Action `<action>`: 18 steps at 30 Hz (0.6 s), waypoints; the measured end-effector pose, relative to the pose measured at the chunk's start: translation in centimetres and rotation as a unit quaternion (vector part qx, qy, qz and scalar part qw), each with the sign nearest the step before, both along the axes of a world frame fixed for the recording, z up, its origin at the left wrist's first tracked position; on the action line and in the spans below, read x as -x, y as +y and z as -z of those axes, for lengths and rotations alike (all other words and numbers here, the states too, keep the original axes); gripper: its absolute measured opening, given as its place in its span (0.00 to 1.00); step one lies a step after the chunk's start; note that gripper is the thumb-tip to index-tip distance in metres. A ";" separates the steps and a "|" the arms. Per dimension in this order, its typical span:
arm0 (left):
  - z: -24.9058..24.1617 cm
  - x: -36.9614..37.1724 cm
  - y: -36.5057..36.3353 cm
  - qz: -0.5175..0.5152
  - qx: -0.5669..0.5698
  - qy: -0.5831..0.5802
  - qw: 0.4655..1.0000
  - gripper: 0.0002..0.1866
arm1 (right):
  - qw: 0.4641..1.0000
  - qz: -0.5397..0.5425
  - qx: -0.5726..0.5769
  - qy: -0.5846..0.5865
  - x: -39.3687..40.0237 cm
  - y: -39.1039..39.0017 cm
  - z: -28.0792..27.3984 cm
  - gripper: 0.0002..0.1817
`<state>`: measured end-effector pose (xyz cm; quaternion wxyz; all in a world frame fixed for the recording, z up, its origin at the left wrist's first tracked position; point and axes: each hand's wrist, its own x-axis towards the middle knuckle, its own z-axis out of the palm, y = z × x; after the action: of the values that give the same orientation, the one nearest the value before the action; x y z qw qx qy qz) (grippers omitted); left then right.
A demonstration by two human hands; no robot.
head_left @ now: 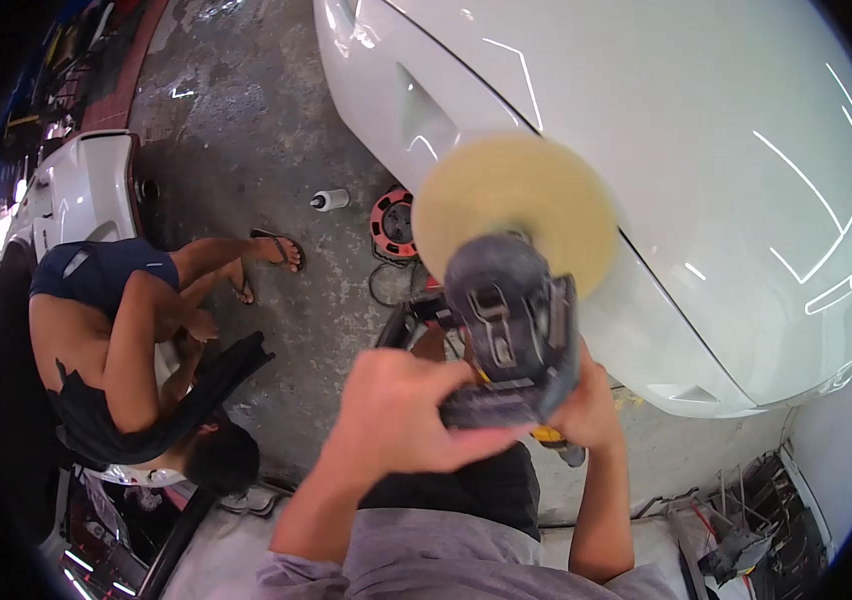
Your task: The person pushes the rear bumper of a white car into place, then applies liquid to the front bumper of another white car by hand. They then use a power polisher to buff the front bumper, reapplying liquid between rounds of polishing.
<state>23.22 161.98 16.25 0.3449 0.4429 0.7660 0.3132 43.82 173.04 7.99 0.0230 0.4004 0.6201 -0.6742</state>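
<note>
A black cordless polisher (496, 300) with a large round yellowish pad (516, 205) is held up in front of me. Its pad faces away and overlaps the edge of a glossy white car panel (706, 150) in this view. My left hand (401, 410) is closed around the block at the tool's near end, thumb and fingers on either side. On the other side my right hand (591, 405) wraps the tool near a yellow-and-black part (551, 440), its fingers partly hidden behind the body. The pad looks smeared by motion.
A red cable reel (393, 222) and a white bottle (330, 200) are on the stained concrete floor (246, 110). To the left a person (126, 320) sits bent over in sandals beside another white car (86, 190). Dark metal equipment (746, 525) stands at lower right.
</note>
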 end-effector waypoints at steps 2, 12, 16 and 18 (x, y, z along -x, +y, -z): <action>0.5 2.0 -0.3 -0.018 0.020 0.006 1.000 0.21 | 0.997 -0.035 -0.042 -0.057 2.9 0.1 -0.3 0.51; 5.4 -0.6 -8.4 -0.163 0.039 -0.077 0.983 0.22 | 0.984 -0.142 0.026 -0.101 3.5 -2.8 2.6 0.47; 6.2 -1.9 -9.2 -0.197 0.050 -0.117 0.972 0.22 | 0.981 -0.140 0.078 -0.111 3.9 -2.6 1.5 0.46; 6.1 -0.9 -9.0 -0.175 0.027 -0.110 0.978 0.22 | 0.984 -0.143 0.043 -0.102 4.5 -2.2 1.2 0.45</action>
<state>24.08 152.97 10.12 0.3784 0.2553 0.7973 0.3949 39.29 170.84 6.75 0.1993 0.3732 0.6358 -0.6455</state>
